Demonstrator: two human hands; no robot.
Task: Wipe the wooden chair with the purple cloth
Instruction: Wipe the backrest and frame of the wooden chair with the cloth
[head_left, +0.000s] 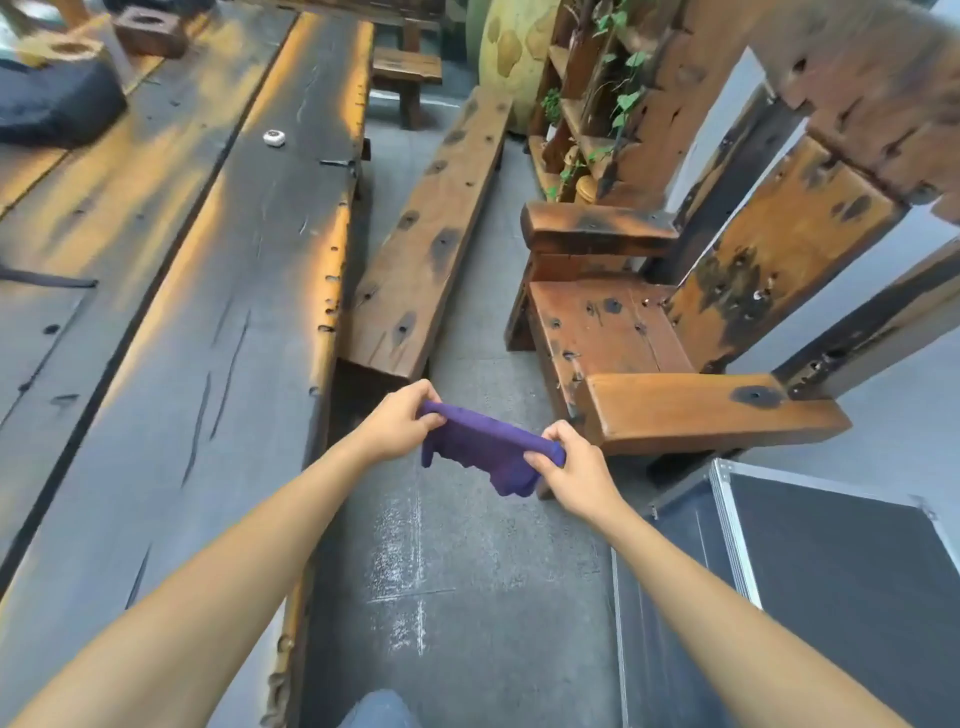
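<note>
A purple cloth (485, 449) is stretched in the air between both hands, above the grey floor. My left hand (400, 423) pinches its left end and my right hand (574, 467) grips its right end. The wooden chair (613, 332) stands just beyond and to the right, with a flat seat, two thick armrests and a tall plank back. Its near armrest (711, 415) lies close to my right hand, not touching it.
A long dark wooden table (182, 286) runs along the left, with a small white object (274, 137) and a dark bag (57, 104) on it. A wooden bench (426, 244) lies between table and chair. A black metal-edged case (831, 571) sits at lower right.
</note>
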